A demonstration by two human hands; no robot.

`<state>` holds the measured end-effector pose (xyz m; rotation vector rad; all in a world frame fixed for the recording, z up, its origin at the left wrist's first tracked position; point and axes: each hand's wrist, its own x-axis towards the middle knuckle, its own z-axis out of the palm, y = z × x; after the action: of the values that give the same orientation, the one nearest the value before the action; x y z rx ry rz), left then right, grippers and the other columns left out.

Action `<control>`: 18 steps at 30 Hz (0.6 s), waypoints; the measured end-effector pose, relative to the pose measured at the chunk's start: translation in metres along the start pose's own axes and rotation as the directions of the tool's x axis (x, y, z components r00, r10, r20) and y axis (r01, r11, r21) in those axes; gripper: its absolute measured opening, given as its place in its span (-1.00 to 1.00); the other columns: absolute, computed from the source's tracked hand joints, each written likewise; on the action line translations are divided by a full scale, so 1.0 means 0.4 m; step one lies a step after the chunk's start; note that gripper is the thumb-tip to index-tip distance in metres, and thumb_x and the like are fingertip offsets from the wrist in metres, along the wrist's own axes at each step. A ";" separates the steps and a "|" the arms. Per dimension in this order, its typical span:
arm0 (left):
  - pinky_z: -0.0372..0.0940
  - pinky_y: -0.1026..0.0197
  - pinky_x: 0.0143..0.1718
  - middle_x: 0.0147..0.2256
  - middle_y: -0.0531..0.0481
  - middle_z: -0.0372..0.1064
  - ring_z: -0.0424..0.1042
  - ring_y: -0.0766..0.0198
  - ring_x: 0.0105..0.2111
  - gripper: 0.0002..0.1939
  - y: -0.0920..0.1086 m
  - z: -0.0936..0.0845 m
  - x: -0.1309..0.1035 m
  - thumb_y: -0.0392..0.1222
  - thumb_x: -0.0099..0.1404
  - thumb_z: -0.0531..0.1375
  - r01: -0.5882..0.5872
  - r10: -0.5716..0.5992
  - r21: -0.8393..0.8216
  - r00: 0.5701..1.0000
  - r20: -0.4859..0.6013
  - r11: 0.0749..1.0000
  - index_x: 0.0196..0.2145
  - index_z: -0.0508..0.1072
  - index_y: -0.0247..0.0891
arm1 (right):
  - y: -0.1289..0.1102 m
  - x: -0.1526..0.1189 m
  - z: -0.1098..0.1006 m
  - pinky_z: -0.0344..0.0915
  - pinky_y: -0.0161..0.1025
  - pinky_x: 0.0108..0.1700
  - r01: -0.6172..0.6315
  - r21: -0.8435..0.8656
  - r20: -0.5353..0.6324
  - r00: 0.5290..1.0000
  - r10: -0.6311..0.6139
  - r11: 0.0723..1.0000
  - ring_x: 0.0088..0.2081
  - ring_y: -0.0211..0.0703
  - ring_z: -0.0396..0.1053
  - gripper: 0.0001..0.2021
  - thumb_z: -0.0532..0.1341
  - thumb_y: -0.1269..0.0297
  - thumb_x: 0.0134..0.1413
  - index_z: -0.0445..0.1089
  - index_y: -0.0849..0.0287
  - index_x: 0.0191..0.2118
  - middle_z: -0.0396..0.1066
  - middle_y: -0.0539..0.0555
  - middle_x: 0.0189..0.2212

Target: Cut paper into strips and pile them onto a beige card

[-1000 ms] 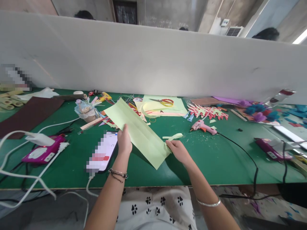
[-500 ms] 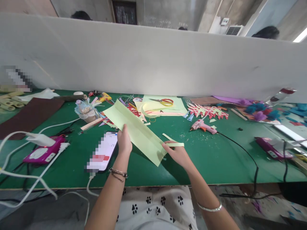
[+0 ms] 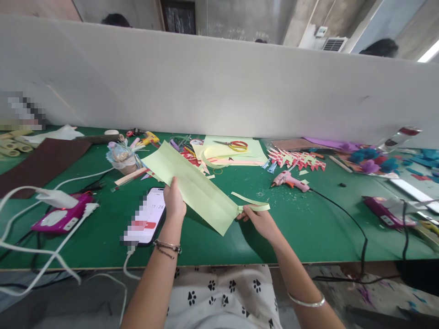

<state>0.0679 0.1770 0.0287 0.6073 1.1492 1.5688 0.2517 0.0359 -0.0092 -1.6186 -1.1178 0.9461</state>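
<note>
A pale green sheet of paper (image 3: 195,185) is held at a slant above the green table. My left hand (image 3: 175,198) grips its lower long edge, thumb on top. By the sheet's near right corner, my right hand (image 3: 255,218) pinches a narrow pale green paper strip (image 3: 254,202), which loops out over the fingers. One end of the strip meets the sheet's right edge; whether it is still joined there I cannot tell. Scissors (image 3: 236,146) with red and yellow handles lie on more light green paper (image 3: 212,141) at the back.
A pink glue gun (image 3: 290,179) with a black cable lies to the right, below red-and-white paper pieces (image 3: 298,159). On the left are a phone (image 3: 147,217), a magenta power strip (image 3: 63,214) with white cables, and a wrapped pot (image 3: 124,160). A white partition (image 3: 219,82) rises behind.
My right hand has moved a little to the right, away from the sheet's edge, drawing the strip with it. My left hand and the sheet have shifted only slightly left.
</note>
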 end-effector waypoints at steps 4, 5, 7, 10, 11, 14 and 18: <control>0.30 0.01 -0.08 -0.23 -0.18 0.44 0.44 0.09 -0.16 -0.79 0.002 -0.001 0.004 -0.22 0.14 0.12 0.004 -0.004 -0.009 1.000 -0.001 1.000 -0.26 0.41 -0.33 | 0.014 -0.031 -0.033 0.28 -0.22 -0.39 -0.063 0.030 -0.037 0.997 0.064 0.998 -0.48 -0.17 0.34 -0.51 0.07 -0.17 -0.08 0.39 0.24 -0.44 0.45 0.14 -0.54; 0.30 0.01 -0.08 -0.22 -0.18 0.44 0.44 0.09 -0.16 -0.79 0.002 -0.001 0.005 -0.21 0.13 0.12 0.006 -0.006 -0.010 1.000 0.002 1.000 -0.26 0.41 -0.33 | 0.019 -0.041 -0.045 0.28 -0.21 -0.38 -0.074 0.020 -0.048 0.996 0.074 0.997 -0.49 -0.17 0.34 -0.50 0.07 -0.18 -0.08 0.40 0.24 -0.44 0.45 0.14 -0.54; 0.31 0.02 -0.08 -0.20 -0.18 0.43 0.43 0.09 -0.15 -0.77 0.001 -0.003 0.008 -0.20 0.14 0.12 0.010 -0.009 -0.013 1.000 0.010 1.000 -0.24 0.40 -0.32 | 0.028 -0.065 -0.073 0.28 -0.20 -0.37 -0.089 -0.017 -0.075 0.993 0.088 0.996 -0.48 -0.16 0.34 -0.50 0.07 -0.18 -0.07 0.40 0.24 -0.43 0.46 0.15 -0.53; 0.32 0.09 -0.09 -0.14 -0.17 0.41 0.42 0.13 -0.14 -0.76 0.001 -0.005 0.008 -0.19 0.16 0.10 0.018 -0.018 -0.007 1.000 0.023 1.000 -0.22 0.39 -0.31 | 0.029 -0.101 -0.119 0.28 -0.18 -0.32 -0.103 -0.119 -0.092 0.991 0.093 0.987 -0.44 -0.13 0.35 -0.56 0.06 -0.11 -0.03 0.41 0.21 -0.40 0.46 0.15 -0.49; 0.33 0.10 -0.11 -0.14 -0.17 0.41 0.43 0.14 -0.15 -0.76 0.001 -0.005 0.007 -0.18 0.16 0.10 0.025 -0.026 0.003 0.999 0.031 1.000 -0.22 0.38 -0.31 | 0.023 -0.111 -0.132 0.27 -0.17 -0.30 -0.091 -0.164 -0.085 0.993 0.078 0.982 -0.42 -0.12 0.35 -0.59 0.06 -0.08 0.00 0.41 0.20 -0.40 0.46 0.14 -0.46; 0.35 0.09 -0.16 -0.22 -0.17 0.43 0.46 0.15 -0.24 -0.79 0.003 -0.004 -0.003 -0.20 0.15 0.10 0.051 -0.056 0.062 0.996 0.075 0.997 -0.26 0.39 -0.33 | -0.022 -0.126 -0.164 0.25 -0.16 -0.25 0.002 -0.288 -0.059 0.998 -0.020 0.958 -0.34 -0.08 0.36 -0.68 0.06 0.04 0.04 0.44 0.14 -0.41 0.47 0.12 -0.37; 0.34 0.11 -0.16 -0.31 -0.08 0.46 0.46 0.20 -0.29 -0.77 -0.001 -0.002 -0.023 -0.26 0.07 0.19 0.031 -0.060 0.156 0.980 0.187 0.987 -0.26 0.40 -0.30 | -0.132 -0.078 -0.178 0.22 -0.19 -0.27 0.163 -0.414 0.031 0.986 -0.165 0.895 -0.34 -0.07 0.36 -0.72 0.07 0.13 0.05 0.45 0.13 -0.48 0.46 0.10 -0.40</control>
<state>0.0706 0.1681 0.0295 0.8098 1.1350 1.3593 0.2955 -0.0035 0.0638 -1.8226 -1.5034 0.6170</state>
